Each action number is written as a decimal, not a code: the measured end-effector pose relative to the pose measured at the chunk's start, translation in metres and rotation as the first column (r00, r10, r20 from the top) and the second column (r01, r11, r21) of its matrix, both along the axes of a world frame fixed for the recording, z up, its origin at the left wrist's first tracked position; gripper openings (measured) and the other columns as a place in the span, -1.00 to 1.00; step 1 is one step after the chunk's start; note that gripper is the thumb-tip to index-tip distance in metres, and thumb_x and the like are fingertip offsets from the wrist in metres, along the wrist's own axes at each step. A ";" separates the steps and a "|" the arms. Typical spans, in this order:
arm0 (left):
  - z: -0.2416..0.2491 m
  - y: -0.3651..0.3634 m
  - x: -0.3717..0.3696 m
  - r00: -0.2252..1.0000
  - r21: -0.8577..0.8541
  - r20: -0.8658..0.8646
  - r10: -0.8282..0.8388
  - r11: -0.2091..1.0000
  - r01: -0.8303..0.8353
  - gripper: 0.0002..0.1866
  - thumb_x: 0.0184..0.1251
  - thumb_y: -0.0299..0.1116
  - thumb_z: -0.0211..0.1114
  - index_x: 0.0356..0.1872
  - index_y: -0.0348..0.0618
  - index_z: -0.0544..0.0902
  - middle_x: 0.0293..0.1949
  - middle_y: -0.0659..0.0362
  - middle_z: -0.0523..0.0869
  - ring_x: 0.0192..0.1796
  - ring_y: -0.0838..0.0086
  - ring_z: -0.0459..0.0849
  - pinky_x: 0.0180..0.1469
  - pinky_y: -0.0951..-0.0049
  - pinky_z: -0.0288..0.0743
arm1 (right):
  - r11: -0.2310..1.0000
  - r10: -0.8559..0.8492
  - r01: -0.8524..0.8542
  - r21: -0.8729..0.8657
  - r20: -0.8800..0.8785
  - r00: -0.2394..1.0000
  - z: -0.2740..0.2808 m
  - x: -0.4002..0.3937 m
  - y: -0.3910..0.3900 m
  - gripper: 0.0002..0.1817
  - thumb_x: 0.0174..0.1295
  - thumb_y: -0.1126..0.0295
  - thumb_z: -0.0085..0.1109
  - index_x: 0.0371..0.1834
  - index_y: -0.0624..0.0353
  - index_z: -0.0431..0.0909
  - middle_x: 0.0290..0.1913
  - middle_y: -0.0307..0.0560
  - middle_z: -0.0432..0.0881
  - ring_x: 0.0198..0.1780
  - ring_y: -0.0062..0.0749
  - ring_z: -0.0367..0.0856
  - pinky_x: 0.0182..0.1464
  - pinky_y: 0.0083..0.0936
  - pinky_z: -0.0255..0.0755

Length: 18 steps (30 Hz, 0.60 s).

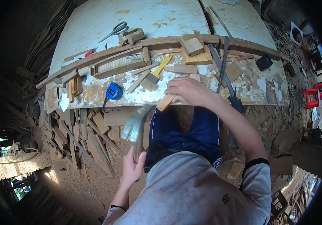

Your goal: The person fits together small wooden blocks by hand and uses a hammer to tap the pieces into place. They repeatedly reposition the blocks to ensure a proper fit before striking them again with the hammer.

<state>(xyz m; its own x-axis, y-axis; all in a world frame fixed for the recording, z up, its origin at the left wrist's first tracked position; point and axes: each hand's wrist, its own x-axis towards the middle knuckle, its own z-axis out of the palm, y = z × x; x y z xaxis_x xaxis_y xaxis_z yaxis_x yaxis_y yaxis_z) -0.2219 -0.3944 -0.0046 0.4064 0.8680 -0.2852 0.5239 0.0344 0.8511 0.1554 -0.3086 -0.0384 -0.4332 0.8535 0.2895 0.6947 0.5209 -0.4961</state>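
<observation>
My left hand (131,168) is closed round the wooden handle of a hammer (139,140), held in front of the bench's near edge. The hammer's metal head is smeared by motion. At the near edge of the workbench (131,98), my right hand (185,91) grips a small flat wooden piece (165,102), whose end sticks out toward me. A brush with a yellow handle (164,64) lies just beyond my right hand. To the left, a blue tape measure (113,91) rests near the bench edge.
Scissors (116,30), a wooden frame (121,65), wood blocks (193,46) and a long dark metal tool (224,71) lie on the bench. A black object (264,63) is at the right. Wood scraps (89,138) lie below left; a red stool (311,98) stands far right.
</observation>
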 end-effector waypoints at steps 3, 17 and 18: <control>-0.005 0.000 0.005 0.987 -0.003 -0.118 -0.107 0.994 0.107 -0.72 0.61 -0.27 0.38 0.07 -0.30 0.67 -0.43 -0.01 0.73 -0.41 0.27 0.75 -0.26 0.24 0.59 | 0.998 -0.007 0.006 -0.057 -0.018 1.000 0.002 0.000 0.000 -0.59 0.13 0.30 0.59 0.04 0.17 0.79 -0.01 -0.10 0.72 0.16 -0.08 0.73 0.19 -0.11 0.65; 0.007 -0.013 0.005 0.997 0.025 -0.046 -0.062 0.998 0.063 -0.71 0.63 -0.23 0.39 -0.04 -0.31 0.64 -0.52 -0.04 0.62 -0.51 0.25 0.60 -0.33 0.17 0.50 | 1.000 0.009 -0.009 -0.022 -0.027 1.000 -0.002 -0.005 -0.002 -0.58 0.14 0.28 0.58 0.05 0.19 0.79 -0.03 -0.08 0.72 0.13 -0.07 0.73 0.18 -0.11 0.63; 0.004 -0.012 0.009 0.998 0.113 -0.044 -0.055 0.992 0.059 -0.72 0.63 -0.23 0.39 -0.03 -0.30 0.65 -0.52 -0.04 0.62 -0.51 0.26 0.59 -0.34 0.18 0.49 | 0.999 0.002 -0.003 -0.038 -0.027 1.000 -0.001 -0.003 0.000 -0.58 0.14 0.28 0.58 0.05 0.19 0.79 -0.03 -0.08 0.72 0.13 -0.07 0.73 0.18 -0.11 0.63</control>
